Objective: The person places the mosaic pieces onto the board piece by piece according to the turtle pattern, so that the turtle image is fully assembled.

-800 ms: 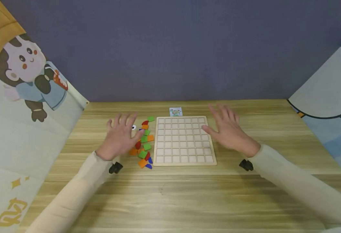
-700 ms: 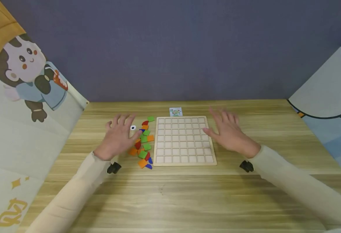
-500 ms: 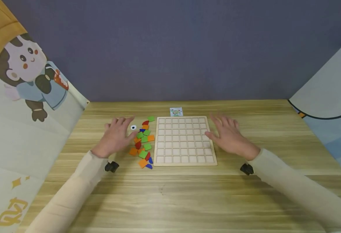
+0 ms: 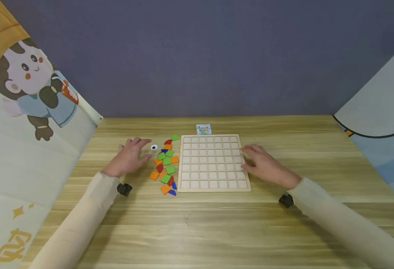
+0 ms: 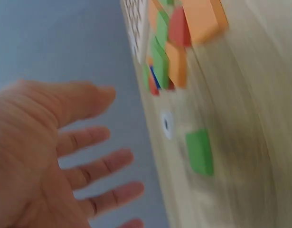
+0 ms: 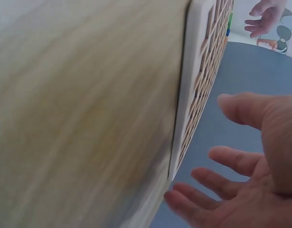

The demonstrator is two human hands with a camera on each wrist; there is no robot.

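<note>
A wooden grid board (image 4: 214, 190) with bare square cells lies mid-table. My right hand (image 4: 265, 166) is at its right edge, thumb and fingers apart and overlapping the rim in the head view; nothing is in its grasp. Left of the board lies a loose cluster of orange, red, blue and green pieces, among them a green tile (image 4: 171, 169). My left hand (image 4: 128, 157) hovers to the left of them, fingers spread and holding nothing. A white disc (image 4: 154, 147) with a dark dot lies near its fingertips. The left wrist view shows another green block (image 5: 199, 152), hidden by my hand in the head view.
A small printed card (image 4: 203, 129) lies behind the board. A dark upright panel (image 4: 217, 59) borders the back of the wooden table (image 4: 197, 231), with cartoon-printed walls at both sides. Small black cameras are worn under both wrists.
My left hand has drawn left, off the coloured pieces, uncovering more of them. My right hand has come down towards the board's right edge, its fingers closer together. Board and pieces stay put.
</note>
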